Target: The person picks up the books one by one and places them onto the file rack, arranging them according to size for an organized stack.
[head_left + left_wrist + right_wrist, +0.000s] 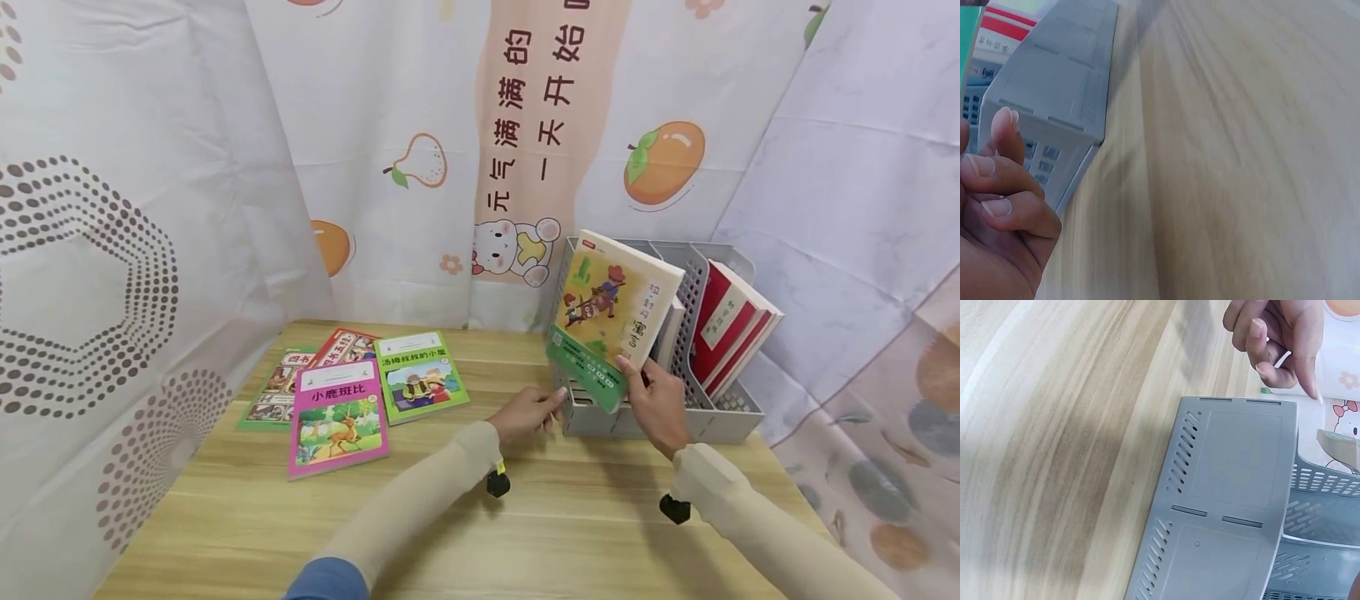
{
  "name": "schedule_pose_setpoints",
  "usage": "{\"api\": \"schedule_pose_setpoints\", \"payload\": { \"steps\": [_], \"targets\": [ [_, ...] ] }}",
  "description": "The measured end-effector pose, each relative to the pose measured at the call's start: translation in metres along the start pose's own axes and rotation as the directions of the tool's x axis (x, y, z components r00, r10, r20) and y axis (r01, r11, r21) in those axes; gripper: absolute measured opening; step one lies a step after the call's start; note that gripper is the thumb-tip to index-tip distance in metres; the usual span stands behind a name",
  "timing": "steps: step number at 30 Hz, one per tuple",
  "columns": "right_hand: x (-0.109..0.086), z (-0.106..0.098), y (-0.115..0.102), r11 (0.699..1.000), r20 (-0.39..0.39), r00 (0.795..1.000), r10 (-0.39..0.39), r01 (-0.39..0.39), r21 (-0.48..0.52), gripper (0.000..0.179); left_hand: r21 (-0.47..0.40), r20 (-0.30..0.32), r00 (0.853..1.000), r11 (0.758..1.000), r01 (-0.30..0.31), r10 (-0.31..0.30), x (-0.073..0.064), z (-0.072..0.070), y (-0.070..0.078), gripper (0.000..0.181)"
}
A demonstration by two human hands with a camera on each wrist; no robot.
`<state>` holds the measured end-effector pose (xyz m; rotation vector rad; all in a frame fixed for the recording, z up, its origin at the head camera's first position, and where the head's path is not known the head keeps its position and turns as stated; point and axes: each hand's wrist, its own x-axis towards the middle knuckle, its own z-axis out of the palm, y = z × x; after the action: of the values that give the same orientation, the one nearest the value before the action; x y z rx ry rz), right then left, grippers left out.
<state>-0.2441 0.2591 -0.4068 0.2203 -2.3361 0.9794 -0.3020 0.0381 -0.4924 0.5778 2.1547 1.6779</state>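
The wide pale wood-grain table [570,542] runs as open planking before the grey plastic slotted book rack [675,427], and another stretch lies between the rack and the flat books to the left: a pink-bordered paperback with a deer [339,433], a bright green-bordered paperback [422,379], and two red and green picture booklets [341,348] partly behind. The rack's back edge stands close to the white printed curtain [420,242], and red-covered thick books [720,329] lean in its right-hand compartment, narrowing the room on that side. The yellow and green illustrated paperback with a cream spine [607,308] is tilted over the rack's left part, its lower end near the front rim; whether it touches, I can't tell. The right hand [662,408] pinches it at the lower spine edge, thumb on the cover side. The left hand [528,414] sits just beside the rack's front left corner, fingers loosely bent with gaps between them. Both forearms, in beige sleeves [420,492], reach forward low over the wood, the right one angling in from the near right.
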Motion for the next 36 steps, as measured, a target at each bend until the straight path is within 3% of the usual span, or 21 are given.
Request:
{"api": "schedule_pose_setpoints", "payload": {
  "steps": [8, 17, 24, 36],
  "targets": [
    [-0.005, -0.001, 0.003, 1.000, -0.075, 0.997, 0.016, -0.016, -0.011, 0.042, -0.076, -0.025, 0.999, 0.996, 0.047, -0.049, 0.006, 0.012, 0.001, 0.061],
    [-0.007, -0.005, 0.006, 0.999, -0.080, 0.996, 0.042, -0.044, -0.022, 0.044, -0.150, -0.035, 0.996, 0.986, 0.079, -0.085, 0.011, 0.023, 0.004, 0.056],
    [-0.006, -0.008, 0.009, 0.999, -0.122, 0.992, 0.029, -0.034, -0.040, 0.044, -0.116, -0.041, 0.997, 0.991, 0.064, -0.069, 0.010, 0.025, 0.005, 0.053],
    [-0.006, -0.024, 0.028, 0.996, -0.190, 0.982, 0.006, -0.023, -0.086, 0.041, -0.161, -0.002, 0.996, 0.983, 0.085, -0.086, 0.002, 0.029, 0.014, 0.058]
  ]
}}
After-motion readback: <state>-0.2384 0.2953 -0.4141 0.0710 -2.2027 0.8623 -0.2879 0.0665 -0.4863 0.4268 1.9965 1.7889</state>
